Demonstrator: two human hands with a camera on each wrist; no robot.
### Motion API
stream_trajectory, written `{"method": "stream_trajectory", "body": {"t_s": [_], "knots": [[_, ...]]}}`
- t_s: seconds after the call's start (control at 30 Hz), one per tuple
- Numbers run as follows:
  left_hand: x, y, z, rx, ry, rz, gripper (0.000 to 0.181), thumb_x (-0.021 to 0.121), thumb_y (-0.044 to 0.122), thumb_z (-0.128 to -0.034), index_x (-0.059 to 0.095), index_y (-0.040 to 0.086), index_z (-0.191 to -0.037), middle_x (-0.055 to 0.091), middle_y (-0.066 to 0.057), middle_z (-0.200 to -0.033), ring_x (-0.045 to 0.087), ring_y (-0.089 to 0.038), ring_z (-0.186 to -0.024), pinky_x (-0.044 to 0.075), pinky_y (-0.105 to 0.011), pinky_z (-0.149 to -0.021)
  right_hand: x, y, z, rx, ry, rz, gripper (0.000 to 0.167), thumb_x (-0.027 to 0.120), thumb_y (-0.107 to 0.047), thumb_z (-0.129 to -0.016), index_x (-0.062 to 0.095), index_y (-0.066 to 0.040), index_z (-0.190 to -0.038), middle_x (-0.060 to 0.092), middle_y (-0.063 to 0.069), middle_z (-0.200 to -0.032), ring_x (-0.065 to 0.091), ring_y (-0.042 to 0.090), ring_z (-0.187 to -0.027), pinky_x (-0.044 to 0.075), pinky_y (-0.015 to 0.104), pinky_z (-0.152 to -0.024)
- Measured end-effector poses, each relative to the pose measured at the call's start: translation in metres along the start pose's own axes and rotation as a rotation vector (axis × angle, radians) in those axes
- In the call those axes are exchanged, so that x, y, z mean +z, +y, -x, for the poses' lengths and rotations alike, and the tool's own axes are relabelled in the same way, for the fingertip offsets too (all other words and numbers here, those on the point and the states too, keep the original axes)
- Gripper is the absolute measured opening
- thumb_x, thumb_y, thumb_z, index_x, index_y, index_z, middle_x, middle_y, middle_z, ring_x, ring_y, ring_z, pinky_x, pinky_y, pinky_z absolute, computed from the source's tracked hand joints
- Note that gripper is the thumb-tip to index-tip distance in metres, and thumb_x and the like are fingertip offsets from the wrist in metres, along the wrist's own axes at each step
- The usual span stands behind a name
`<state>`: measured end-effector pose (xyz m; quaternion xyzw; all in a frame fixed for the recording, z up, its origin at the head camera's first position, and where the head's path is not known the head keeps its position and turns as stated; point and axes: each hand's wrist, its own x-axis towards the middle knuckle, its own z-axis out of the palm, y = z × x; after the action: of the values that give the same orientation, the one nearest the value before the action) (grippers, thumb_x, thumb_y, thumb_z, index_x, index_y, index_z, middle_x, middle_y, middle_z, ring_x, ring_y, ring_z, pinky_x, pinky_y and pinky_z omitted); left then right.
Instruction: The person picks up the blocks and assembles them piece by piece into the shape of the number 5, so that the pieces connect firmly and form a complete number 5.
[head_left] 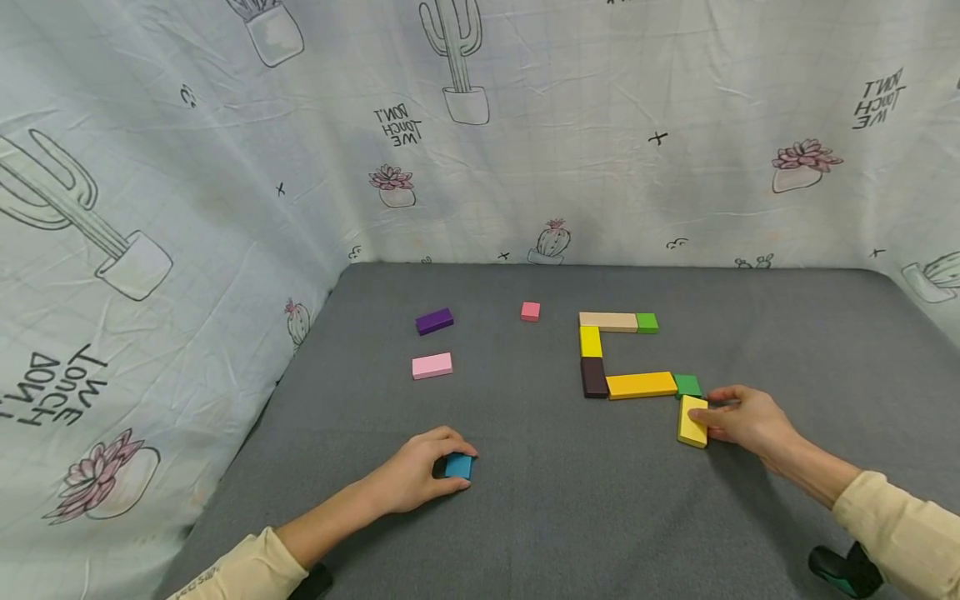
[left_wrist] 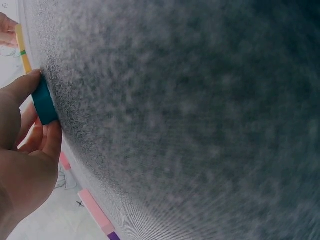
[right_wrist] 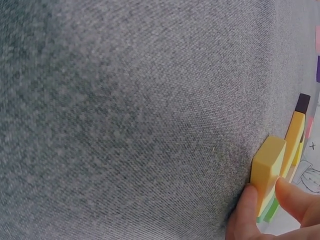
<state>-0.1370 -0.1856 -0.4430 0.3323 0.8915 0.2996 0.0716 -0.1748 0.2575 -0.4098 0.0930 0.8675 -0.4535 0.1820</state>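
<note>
The left hand (head_left: 416, 471) pinches a blue block (head_left: 458, 467) between thumb and fingers at the table's front middle; the left wrist view shows the same blue block (left_wrist: 45, 102) in its grip. At the right, the right hand (head_left: 753, 423) holds a pale yellow block (head_left: 692, 422) by its right side, just below a dark green block (head_left: 687, 386). That green block adjoins an orange-yellow block (head_left: 641, 385), which meets a dark brown block (head_left: 594, 377). Above the brown one lies a yellow block (head_left: 590, 342), then a beige block (head_left: 607, 322) with a light green block (head_left: 647, 323) at its right end.
On the grey table (head_left: 525, 517) lie a purple block (head_left: 435, 322), a pink block (head_left: 432, 366) and a small coral block (head_left: 530, 312), left of the joined blocks. A patterned white curtain (head_left: 600, 167) stands behind and at the sides. A black-green object (head_left: 843, 571) is by the right sleeve.
</note>
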Motion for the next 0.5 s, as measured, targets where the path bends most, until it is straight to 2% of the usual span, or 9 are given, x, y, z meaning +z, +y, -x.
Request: {"method": "stream_trajectory", "body": {"t_s": [0.27, 0.43, 0.5], "knots": [[0.001, -0.001, 0.0, -0.003, 0.003, 0.006, 0.031, 0.073, 0.022, -0.0866, 0.065, 0.01, -0.114, 0.058, 0.002, -0.111, 0.055, -0.013, -0.099, 0.047, -0.027, -0.083, -0.008, -0.003, 0.001, 0.006, -0.001, -0.017, 0.076, 0.062, -0.038, -0.093, 0.032, 0.02, -0.131, 0.055, 0.027, -0.11, 0.063, 0.015, -0.082, 0.053, 0.032, -0.072], [0.0, -0.001, 0.0, -0.018, -0.01, 0.009, 0.03, 0.072, 0.023, -0.0872, 0.065, 0.011, -0.114, 0.058, 0.002, -0.111, 0.054, -0.013, -0.099, 0.047, -0.028, -0.084, -0.015, -0.007, 0.0, -0.066, -0.005, -0.041, 0.069, 0.052, -0.043, -0.097, 0.037, 0.017, -0.127, 0.056, 0.015, -0.105, 0.058, 0.012, -0.083, 0.052, 0.027, -0.073], [0.0, -0.001, 0.0, -0.021, -0.012, 0.013, 0.03, 0.072, 0.023, -0.0872, 0.065, 0.011, -0.114, 0.058, 0.002, -0.111, 0.054, -0.013, -0.098, 0.047, -0.028, -0.083, -0.017, -0.01, -0.003, -0.109, -0.015, -0.052, 0.069, 0.048, -0.045, -0.098, 0.037, 0.015, -0.128, 0.055, 0.015, -0.107, 0.057, 0.012, -0.086, 0.051, 0.026, -0.076]]}}
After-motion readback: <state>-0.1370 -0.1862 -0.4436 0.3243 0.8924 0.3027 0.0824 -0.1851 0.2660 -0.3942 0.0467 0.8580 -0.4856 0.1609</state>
